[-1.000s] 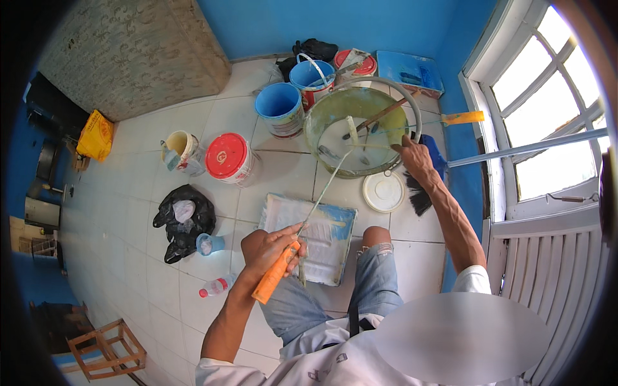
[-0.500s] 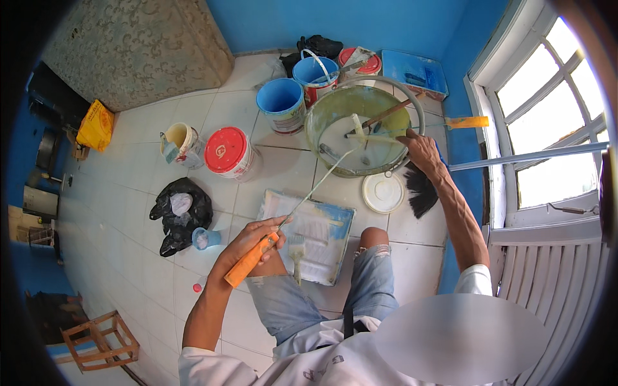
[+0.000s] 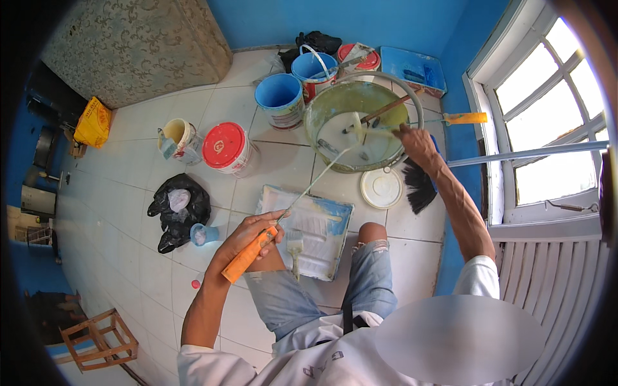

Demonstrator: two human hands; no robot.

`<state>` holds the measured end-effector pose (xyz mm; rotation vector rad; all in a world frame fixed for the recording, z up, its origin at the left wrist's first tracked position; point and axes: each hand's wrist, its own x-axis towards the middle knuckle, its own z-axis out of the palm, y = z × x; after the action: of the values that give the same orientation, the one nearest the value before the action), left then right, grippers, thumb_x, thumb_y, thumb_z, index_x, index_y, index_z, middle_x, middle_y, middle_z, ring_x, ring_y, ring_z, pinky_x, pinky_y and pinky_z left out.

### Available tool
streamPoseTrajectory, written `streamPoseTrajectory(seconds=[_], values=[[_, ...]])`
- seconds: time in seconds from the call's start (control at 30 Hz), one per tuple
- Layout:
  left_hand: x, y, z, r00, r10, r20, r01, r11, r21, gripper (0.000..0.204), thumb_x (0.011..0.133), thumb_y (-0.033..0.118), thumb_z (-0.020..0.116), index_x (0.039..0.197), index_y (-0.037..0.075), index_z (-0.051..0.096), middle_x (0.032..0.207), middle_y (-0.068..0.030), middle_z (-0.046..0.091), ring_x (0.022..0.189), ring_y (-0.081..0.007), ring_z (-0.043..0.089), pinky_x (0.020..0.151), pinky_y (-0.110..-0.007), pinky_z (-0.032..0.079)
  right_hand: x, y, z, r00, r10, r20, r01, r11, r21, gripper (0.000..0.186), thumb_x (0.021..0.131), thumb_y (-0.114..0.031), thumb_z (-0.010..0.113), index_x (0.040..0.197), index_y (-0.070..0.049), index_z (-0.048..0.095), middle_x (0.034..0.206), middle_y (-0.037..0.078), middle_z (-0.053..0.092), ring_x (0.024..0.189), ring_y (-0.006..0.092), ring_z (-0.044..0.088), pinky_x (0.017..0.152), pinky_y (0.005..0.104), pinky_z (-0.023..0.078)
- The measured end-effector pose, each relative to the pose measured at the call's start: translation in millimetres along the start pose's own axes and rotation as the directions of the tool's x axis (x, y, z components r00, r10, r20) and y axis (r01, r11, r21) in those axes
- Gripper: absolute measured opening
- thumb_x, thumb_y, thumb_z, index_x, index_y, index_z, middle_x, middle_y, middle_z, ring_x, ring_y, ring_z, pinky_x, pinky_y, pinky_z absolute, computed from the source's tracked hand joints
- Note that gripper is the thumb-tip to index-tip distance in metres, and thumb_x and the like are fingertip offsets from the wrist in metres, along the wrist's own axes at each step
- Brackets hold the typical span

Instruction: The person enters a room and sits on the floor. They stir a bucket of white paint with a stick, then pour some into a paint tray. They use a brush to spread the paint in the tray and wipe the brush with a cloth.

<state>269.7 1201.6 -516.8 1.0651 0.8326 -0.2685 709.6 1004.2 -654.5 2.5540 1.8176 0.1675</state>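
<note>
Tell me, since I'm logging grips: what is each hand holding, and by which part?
The left hand grips the paint roller by its orange handle. The right hand rests at the big tub's rim; what it holds cannot be told.

The left hand (image 3: 248, 235) gripping the orange plastic roller handle (image 3: 250, 254) has swung out leftward then drifted back toward the knee, while the right hand (image 3: 415, 143) slid along the big green basin's rim (image 3: 412, 103).
</note>
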Motion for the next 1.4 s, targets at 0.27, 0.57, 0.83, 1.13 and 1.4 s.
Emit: streamPoseTrajectory(seconds=[0.27,0.57,0.83,1.13,1.4], values=[[0.1,2.7,3.9,1.0,0.004,0.01,-0.004,1.0,0.002,0.05,0.102,0.025,0.05,0.145,0.001,0.046,0.082,-0.0053,0.062,0.048,-0.0053,0.051,0.04,-0.018,0.041,6.3,-29.0,5.7,0.998,-0.022,-0.063,0.018,0.997,-0.072,0.018,0.085,-0.004,0.062,0.102,-0.003,0.07,0.098,0.014,0.065,0.078,0.0305,0.072,0.07,0.0403,0.06],[7.9,-1.5,0.8,0.999,0.003,0.043,-0.004,0.999,0.035,0.055,0.102,0.023,0.05,0.151,0.0,0.039,0.084,-0.0071,0.063,0.052,-0.0074,0.053,0.046,-0.02,0.046,16.1,-49.2,-6.6,0.996,-0.034,-0.081,0.017,0.981,-0.196,0.011,0.08,-0.004,0.066,0.09,-0.001,0.069,0.095,0.014,0.066,0.078,0.0272,0.073,0.068,0.0376,0.06],[1.9,0.0,7.4,1.0,0.012,-0.017,-0.012,1.0,0.014,0.053,0.1,0.025,0.053,0.146,0.001,0.045,0.084,-0.006,0.062,0.049,-0.005,0.052,0.042,-0.017,0.043,1.1,-52.9,-24.8,0.998,0.062,-0.021,-0.064,0.991,-0.12,0.006,0.078,-0.007,0.068,0.082,-0.006,0.072,0.091,0.016,0.069,0.078,0.0276,0.073,0.065,0.0372,0.058],[6.8,4.4,16.1,1.0,0.012,-0.018,-0.012,1.0,0.028,0.055,0.099,0.026,0.055,0.148,0.003,0.044,0.084,-0.0067,0.062,0.05,-0.0046,0.053,0.043,-0.017,0.044,17.2,-27.2,26.5,0.986,0.035,0.163,-0.002,0.98,-0.201,0.006,0.076,-0.009,0.07,0.078,-0.007,0.075,0.079,0.013,0.074,0.079,0.0285,0.074,0.067,0.0384,0.059],[7.3,-3.5,8.8,0.998,0.053,0.018,-0.054,0.996,0.071,0.053,0.101,0.024,0.052,0.148,0.0,0.043,0.084,-0.008,0.062,0.05,-0.0062,0.054,0.045,-0.019,0.047,14.1,-29.4,34.6,0.999,0.047,-0.004,-0.047,0.984,-0.172,0.006,0.077,-0.008,0.068,0.073,-0.006,0.073,0.077,0.014,0.073,0.075,0.028,0.074,0.065,0.0373,0.058]])
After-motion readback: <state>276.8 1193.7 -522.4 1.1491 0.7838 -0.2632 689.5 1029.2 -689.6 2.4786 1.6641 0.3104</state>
